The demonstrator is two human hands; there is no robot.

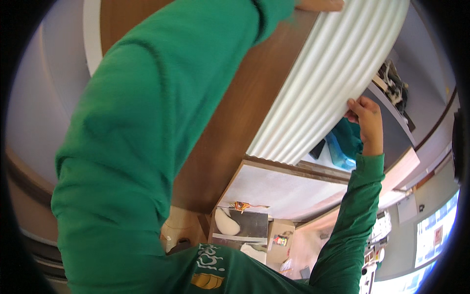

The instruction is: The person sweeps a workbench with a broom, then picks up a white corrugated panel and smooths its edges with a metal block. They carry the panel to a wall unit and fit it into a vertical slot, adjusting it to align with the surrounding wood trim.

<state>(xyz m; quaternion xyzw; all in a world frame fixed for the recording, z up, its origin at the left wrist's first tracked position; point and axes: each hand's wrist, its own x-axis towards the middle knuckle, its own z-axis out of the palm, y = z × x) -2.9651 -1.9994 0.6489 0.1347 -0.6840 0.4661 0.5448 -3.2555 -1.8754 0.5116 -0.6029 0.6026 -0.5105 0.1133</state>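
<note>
A white fluted panel (318,93) with long parallel ridges stands against a brown wooden board (230,112). My left arm reaches far up, and my left hand (319,5) is partly cut off by the upper border of the view. What shows of it is stretched out over the panel's upper left edge. Lower down, my right hand (366,117) pinches the panel's right edge between thumb and fingers. Green sleeves cover both arms. The panel's lower end meets a wooden ledge (298,169).
Behind the panel's right edge is a compartment holding teal cloth (348,137) and a blue translucent item (338,153). Dark bundled things (393,83) lie on a shelf at the right. Below, an orange tangled item (241,206) rests beside a white-faced board (284,191).
</note>
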